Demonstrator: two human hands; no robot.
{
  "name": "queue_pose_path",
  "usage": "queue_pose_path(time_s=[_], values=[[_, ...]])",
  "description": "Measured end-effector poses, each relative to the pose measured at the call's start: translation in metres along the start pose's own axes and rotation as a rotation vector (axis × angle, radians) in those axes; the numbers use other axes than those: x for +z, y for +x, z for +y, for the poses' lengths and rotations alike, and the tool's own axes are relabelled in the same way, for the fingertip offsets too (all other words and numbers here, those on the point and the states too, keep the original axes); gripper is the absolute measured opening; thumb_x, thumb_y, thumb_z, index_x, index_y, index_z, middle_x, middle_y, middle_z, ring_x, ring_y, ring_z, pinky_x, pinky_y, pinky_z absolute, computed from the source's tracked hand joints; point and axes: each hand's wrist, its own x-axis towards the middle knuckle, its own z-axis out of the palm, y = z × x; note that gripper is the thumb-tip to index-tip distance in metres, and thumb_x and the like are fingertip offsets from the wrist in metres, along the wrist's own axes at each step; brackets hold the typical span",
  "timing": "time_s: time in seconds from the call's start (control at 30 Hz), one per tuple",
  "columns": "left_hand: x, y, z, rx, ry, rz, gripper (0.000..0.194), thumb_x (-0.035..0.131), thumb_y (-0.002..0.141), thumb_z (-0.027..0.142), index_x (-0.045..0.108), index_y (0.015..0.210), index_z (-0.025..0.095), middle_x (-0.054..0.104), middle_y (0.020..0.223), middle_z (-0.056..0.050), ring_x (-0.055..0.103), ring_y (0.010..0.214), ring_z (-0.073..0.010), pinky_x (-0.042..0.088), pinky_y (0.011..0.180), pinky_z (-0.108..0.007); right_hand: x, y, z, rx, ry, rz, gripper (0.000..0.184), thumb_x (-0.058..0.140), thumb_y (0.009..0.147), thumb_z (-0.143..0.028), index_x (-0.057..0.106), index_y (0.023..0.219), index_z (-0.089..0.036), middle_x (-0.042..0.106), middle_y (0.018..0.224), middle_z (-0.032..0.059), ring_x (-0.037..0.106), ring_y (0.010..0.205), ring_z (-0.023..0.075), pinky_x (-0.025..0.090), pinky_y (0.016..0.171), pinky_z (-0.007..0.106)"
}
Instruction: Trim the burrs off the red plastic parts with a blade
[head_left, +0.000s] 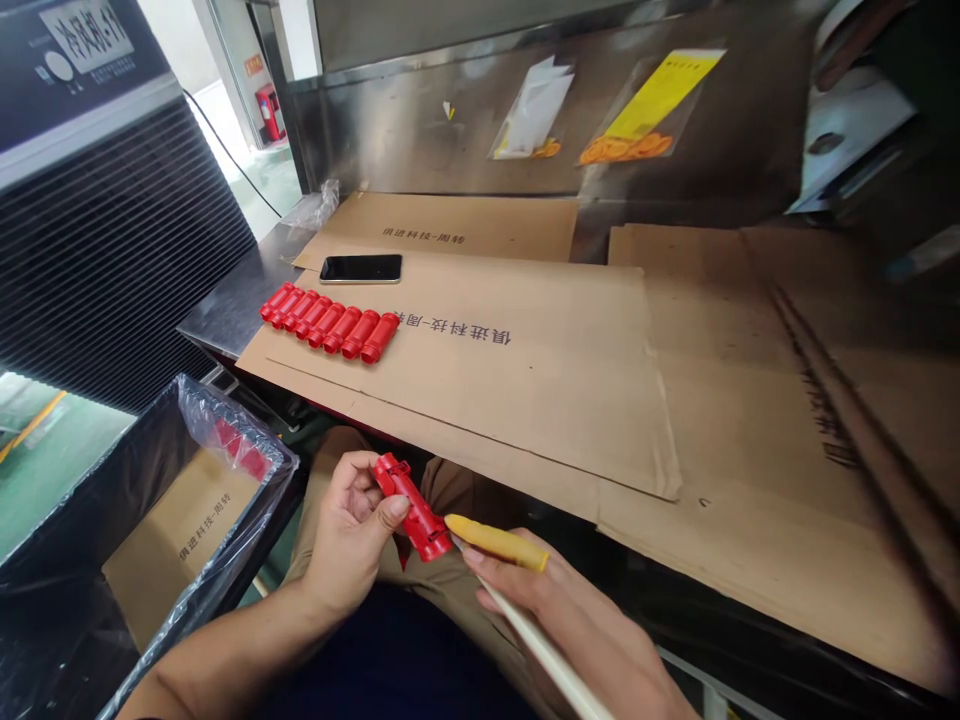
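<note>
My left hand [346,540] grips a red plastic cylinder part [411,507] over my lap, below the table's front edge. My right hand [577,625] holds a slim tool with a yellow tip and white shaft [499,543]; the yellow tip touches the lower end of the red part. A row of several matching red parts [328,322] lies side by side on the flattened cardboard [525,400] at the table's left end.
A black phone [361,268] lies on the cardboard behind the red row. A black bin [97,500] lined with clear plastic, holding cardboard and red parts, stands at my lower left. A large black louvred machine [112,230] stands left. Bagged papers [652,105] hang on the steel back wall.
</note>
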Motion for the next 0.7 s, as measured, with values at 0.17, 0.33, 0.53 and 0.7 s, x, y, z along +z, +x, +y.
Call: queue_pose_path(time_s=[0.17,0.33,0.53,0.7], values=[[0.001,-0.003,0.001,0.113,0.046,-0.079,0.030,0.084,0.085,0.027,0.068,0.110,0.023,0.070,0.093,-0.001,0.065,0.080,-0.0106,0.054,0.073,-0.019,0.008,0.004,-0.003,0.312,0.287,0.105,0.008,0.066,0.099,-0.025,0.072,0.103,-0.027,0.077,0.080,-0.0007,0.075,0.065,0.0116,0.063,0.067,0.016],[0.002,-0.006,-0.001,0.149,0.037,-0.114,0.030,0.082,0.087,0.024,0.069,0.114,0.028,0.073,0.101,0.000,0.068,0.089,-0.0107,0.055,0.081,-0.018,0.012,0.009,-0.001,0.559,0.769,0.129,0.018,0.068,0.099,-0.042,0.074,0.099,-0.025,0.076,0.074,0.0025,0.072,0.063,0.0138,0.063,0.062,0.022],[-0.002,-0.003,-0.004,0.069,-0.030,-0.044,0.028,0.082,0.089,0.026,0.064,0.111,0.025,0.069,0.099,0.000,0.066,0.080,-0.0101,0.057,0.074,-0.021,0.007,-0.004,-0.005,0.157,0.073,0.155,0.021,0.070,0.095,-0.017,0.077,0.112,-0.028,0.082,0.100,0.0042,0.079,0.086,0.0163,0.065,0.081,0.022],[-0.001,-0.004,-0.005,0.015,-0.062,-0.047,0.032,0.083,0.087,0.032,0.060,0.107,0.023,0.066,0.096,-0.001,0.066,0.079,-0.0121,0.056,0.073,-0.024,0.009,-0.013,-0.009,-0.021,-0.081,0.106,0.035,0.066,0.093,-0.004,0.071,0.124,-0.019,0.077,0.115,0.0104,0.077,0.102,0.0188,0.065,0.089,0.026]])
